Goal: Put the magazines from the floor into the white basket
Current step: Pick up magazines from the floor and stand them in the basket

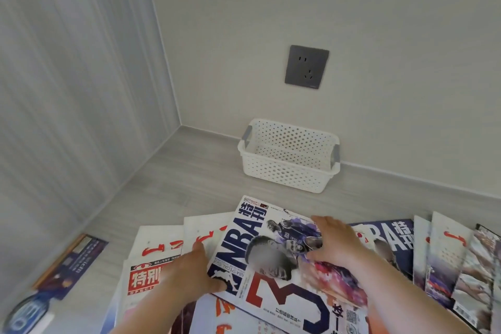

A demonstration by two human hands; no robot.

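Lifting looks like the step in hand: our left grip (pixel 202 270) pinches the left edge of the NBA special-issue magazine (pixel 273 298), thumb on the cover and fingers tucked beneath, while our right grip (pixel 334 241) lies spread on the cover's right side, fingers fairly straight and pressing down. This magazine sits on top of the pile on the floor (pixel 189 176). More magazines fan out at the left (pixel 151 276) and the right (pixel 444 257). The white basket (pixel 287 173) stands well apart against the wall, and nothing shows inside it. We judge the task barely begun: no magazine is in yet, and the whole spread remains to be moved.
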